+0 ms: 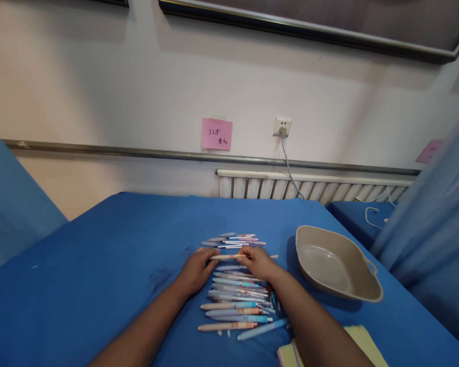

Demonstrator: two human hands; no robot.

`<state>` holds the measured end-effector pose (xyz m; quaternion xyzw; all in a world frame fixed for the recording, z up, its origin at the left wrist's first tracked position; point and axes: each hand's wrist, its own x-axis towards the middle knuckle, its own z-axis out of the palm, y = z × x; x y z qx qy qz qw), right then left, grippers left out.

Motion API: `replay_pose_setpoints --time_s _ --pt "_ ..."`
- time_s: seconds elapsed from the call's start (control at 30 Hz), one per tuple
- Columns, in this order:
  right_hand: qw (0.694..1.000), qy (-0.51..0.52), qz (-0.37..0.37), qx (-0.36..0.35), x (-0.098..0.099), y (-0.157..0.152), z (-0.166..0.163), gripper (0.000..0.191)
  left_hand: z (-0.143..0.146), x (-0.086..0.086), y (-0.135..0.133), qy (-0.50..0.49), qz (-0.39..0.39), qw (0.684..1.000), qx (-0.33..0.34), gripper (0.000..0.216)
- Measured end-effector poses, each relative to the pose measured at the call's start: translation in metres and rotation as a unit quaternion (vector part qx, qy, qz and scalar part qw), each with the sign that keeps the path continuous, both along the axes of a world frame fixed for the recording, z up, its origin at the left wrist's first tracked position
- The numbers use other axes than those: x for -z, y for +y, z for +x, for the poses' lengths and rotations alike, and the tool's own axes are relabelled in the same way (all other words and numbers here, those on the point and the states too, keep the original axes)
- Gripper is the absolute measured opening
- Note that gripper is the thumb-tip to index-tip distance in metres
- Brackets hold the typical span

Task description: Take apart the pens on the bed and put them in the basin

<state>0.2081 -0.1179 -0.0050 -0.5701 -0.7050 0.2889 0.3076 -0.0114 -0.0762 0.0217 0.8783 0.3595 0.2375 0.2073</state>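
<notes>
A cream-coloured pen [225, 257] lies crosswise between my two hands, above the middle of a column of pens. My left hand [197, 269] pinches its left end between thumb and fingers. At its right part, the fingers of my right hand [257, 262] close on it. Beyond my hands are several pens and thin white-and-dark refills [233, 246]. Nearer to me, more pens [237, 291] in blue, clear and peach lie side by side. A light-blue pen [262, 330] rests at a slant at the near end. My right forearm hides some pen ends.
A beige plastic basin [334, 262] stands on the blue-covered table [99, 285] to the right. Yellow cloth or paper [361, 344] lies partly under my right forearm. Behind the table are a radiator [268, 186] and a socket [282, 126] with a plugged-in cord.
</notes>
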Motion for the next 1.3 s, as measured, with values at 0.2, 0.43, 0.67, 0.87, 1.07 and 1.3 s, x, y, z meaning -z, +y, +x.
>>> replay_pose_setpoints --time_s 0.2,0.43,0.67,0.87,1.07,1.3 --pt "0.998 0.064 -0.018 -0.023 0.006 0.004 -0.004 0.021 0.004 -0.001 -0.004 -0.067 0.008 0.998 0.001 0.025" --pt "1.000 0.020 -0.005 -0.008 0.000 0.000 -0.005 0.019 0.004 -0.003 -0.004 0.005 -0.033 0.999 -0.022 0.032" --pt "1.000 -0.009 0.003 -0.009 -0.005 -0.002 -0.004 0.019 0.003 0.007 0.000 -0.066 -0.039 0.997 -0.026 0.031" --pt "0.999 -0.034 0.020 -0.007 -0.007 -0.003 -0.004 0.019 0.003 0.002 -0.002 -0.078 -0.065 0.995 -0.018 0.042" --pt "0.999 -0.034 0.031 -0.011 -0.006 -0.003 -0.003 0.019 0.004 0.000 -0.003 -0.046 -0.087 0.994 -0.052 0.034" --pt "0.999 -0.032 0.028 -0.012 -0.003 -0.001 0.003 0.018 0.004 -0.003 -0.006 -0.055 -0.072 0.996 -0.023 0.044"
